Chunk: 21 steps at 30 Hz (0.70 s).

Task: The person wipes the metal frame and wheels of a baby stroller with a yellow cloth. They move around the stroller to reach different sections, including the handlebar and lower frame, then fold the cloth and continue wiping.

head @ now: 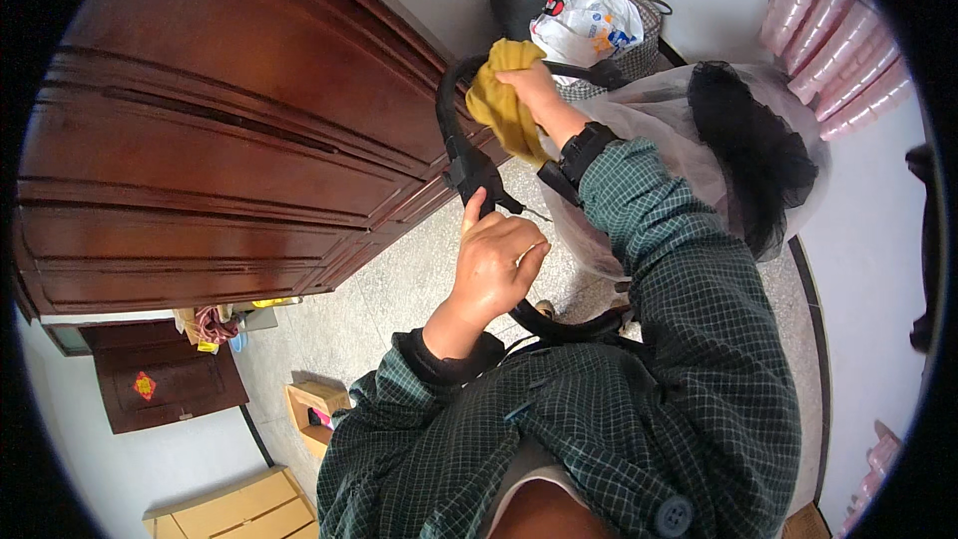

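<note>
My left hand (492,263) lies over a curved black bar (447,108), gripping it with one finger stretched along it. The bar passes under the palm and bends back toward my body. Beyond that hand, a black fitting (473,168) sits on the bar, and a thin tip sticks out beside it. Bunched in my right hand (530,88) is a mustard-yellow cloth (503,101). The cloth hangs against the far curve of the bar and partly hides it. Sheer white netting (636,120) with black tulle (748,157) lies right of the bar, partly behind my right sleeve.
A dark red wooden wardrobe (224,135) stands close on the left. At the far wall are a checked bag (647,22) and a white plastic bag (587,22). Pink curtains (838,45) hang at right. A wooden box (318,397) rests on the speckled floor (374,322).
</note>
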{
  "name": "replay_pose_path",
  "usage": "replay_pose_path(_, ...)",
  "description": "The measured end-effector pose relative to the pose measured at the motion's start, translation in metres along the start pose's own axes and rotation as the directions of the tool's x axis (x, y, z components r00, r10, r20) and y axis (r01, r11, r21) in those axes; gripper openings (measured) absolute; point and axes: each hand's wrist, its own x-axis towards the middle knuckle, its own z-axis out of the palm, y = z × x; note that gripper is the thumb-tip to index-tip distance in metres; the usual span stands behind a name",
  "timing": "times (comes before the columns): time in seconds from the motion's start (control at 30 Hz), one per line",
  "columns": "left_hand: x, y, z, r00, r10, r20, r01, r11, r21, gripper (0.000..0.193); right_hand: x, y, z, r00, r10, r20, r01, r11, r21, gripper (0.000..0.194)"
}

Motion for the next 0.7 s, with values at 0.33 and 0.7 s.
replay_pose_path(0.33,0.002,-0.001,0.003,1.000,0.013,-0.012,-0.014,1.000,-0.023,0.006,-0.019,0.001,0.014,0.994,-0.016,-0.110,0.025,0.996,0.081,0.049)
replay_pose_path(0.7,-0.001,0.000,0.000,1.000,-0.012,0.005,0.012,0.999,-0.030,0.006,-0.057,-0.008,-0.017,0.914,0.365,0.176,-0.396,0.896,0.200,0.029)
